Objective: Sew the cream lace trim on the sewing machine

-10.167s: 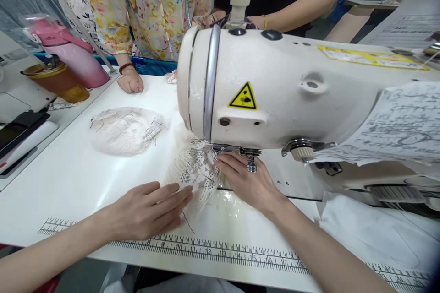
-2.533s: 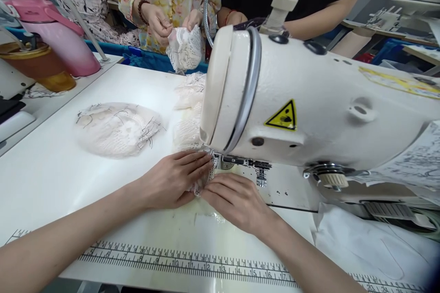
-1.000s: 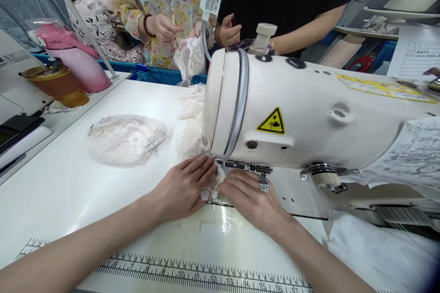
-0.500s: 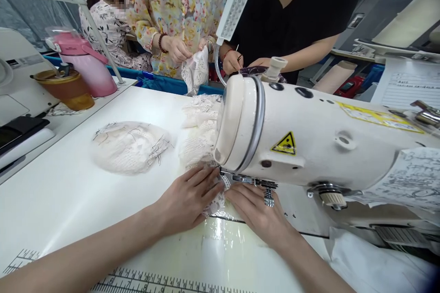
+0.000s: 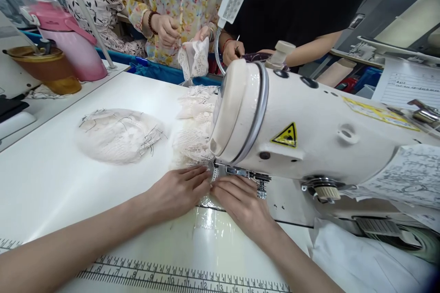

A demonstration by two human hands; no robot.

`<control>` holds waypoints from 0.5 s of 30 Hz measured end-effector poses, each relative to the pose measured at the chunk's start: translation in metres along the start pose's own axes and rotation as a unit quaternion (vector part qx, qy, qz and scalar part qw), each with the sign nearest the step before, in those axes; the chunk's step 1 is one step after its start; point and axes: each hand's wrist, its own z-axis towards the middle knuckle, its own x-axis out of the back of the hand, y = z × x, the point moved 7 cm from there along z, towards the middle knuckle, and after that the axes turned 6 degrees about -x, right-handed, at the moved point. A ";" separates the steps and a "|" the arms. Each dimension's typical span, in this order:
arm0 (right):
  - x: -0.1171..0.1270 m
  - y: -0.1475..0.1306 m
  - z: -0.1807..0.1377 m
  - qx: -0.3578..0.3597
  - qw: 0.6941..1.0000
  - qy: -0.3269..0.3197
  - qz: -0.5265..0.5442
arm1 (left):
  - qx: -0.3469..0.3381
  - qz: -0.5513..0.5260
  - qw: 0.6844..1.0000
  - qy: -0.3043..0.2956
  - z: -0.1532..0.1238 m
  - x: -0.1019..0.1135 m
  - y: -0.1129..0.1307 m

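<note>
The lace piece [image 5: 215, 172] lay at the near side of the sewing machine [image 5: 309, 123], below its head; a narrow openwork edge showed between the hands, the remainder being covered. The left hand [image 5: 180, 192] was low, fingers together and extended, tips at the left of the lace. The right hand [image 5: 242, 199] was opposite, fingers together and bent, tips beside the edge. Whether either hand pinched or merely pressed the lace could not be determined. A lace bundle [image 5: 118, 137] lay well apart on the worktop [image 5: 103, 201].

Handling: the lace piece was judged light, soft and limp, liable to stretch or snag at its mesh. The suitable hold was flat fingertips on both sides of the edge, clear of the metal fittings [image 5: 237, 171].
</note>
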 end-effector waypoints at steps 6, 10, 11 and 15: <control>-0.006 0.000 -0.002 0.005 1.000 0.002 -0.007 | 0.014 0.009 1.000 -0.002 0.001 0.000 -0.005; -0.008 0.002 -0.002 -0.001 1.000 -0.001 -0.019 | 0.027 0.006 0.999 -0.023 0.002 -0.002 -0.009; -0.009 0.002 -0.002 -0.003 1.000 0.000 -0.021 | 0.031 0.004 0.999 -0.029 0.002 -0.002 -0.009; -0.008 0.004 0.000 -0.014 1.000 0.001 -0.019 | 0.040 0.005 0.998 -0.040 0.002 -0.005 -0.010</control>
